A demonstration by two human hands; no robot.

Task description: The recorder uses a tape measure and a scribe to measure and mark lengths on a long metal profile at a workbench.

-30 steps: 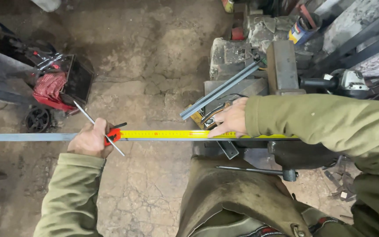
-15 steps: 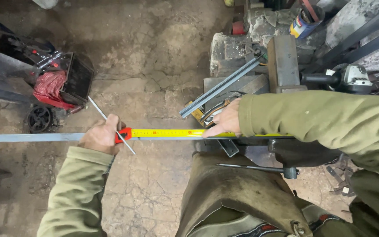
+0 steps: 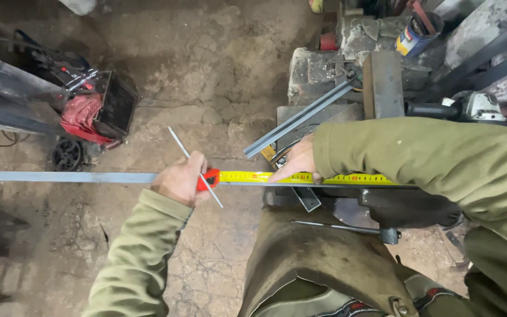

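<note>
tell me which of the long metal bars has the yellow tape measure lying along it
The long flat bar running level across the view, under both hands. The tape measure lies along it; the angled bar near the vise carries nothing.

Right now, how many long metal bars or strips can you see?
2. One flat bar runs level under the tape measure, held by the left hand. One angled strip lies slanted on the bench above the right hand. More may be hidden in the clutter.

I see a yellow tape (image 3: pixel 300 177) stretched flat along a long grey steel bar (image 3: pixel 60 176), its red case (image 3: pixel 209 178) left, a thin rod (image 3: pixel 195 167) crossing it.
</note>
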